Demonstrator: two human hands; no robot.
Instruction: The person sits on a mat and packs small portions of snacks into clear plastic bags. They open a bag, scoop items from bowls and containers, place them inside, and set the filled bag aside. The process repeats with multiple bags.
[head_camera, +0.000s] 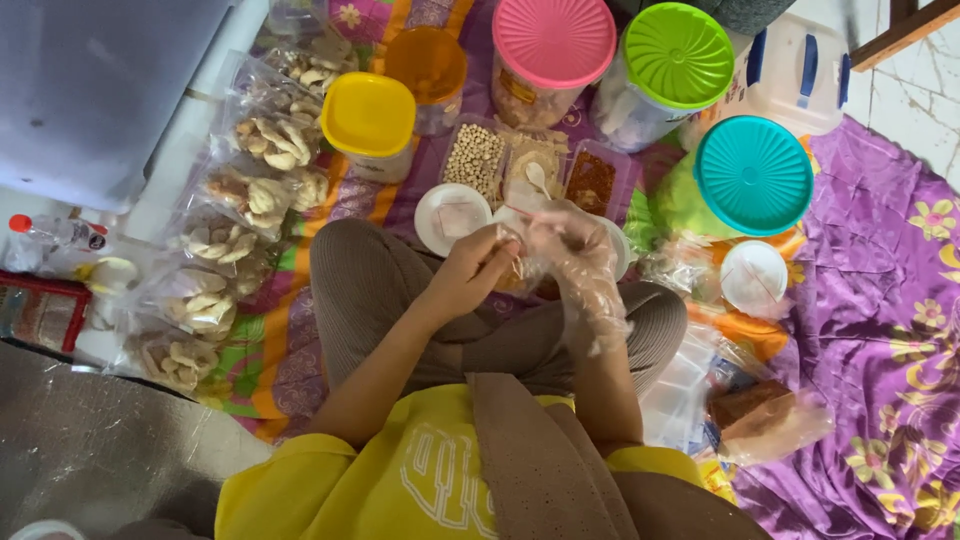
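Hands, left hand (470, 268) bare, right hand (572, 250) gloved, pinch a clear snack bag (520, 272).

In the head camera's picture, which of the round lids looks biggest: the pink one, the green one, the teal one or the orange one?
Largest to smallest as they look:
1. pink lid and teal lid, too alike to rank
2. green lid
3. orange lid
Differing nearness to the camera leaves true sizes unsure.

A thin, glossy plastic glove (585, 270) covers the right hand; beside it, smooth plastic lids (753, 175), and a glossy printed cloth (880, 250).
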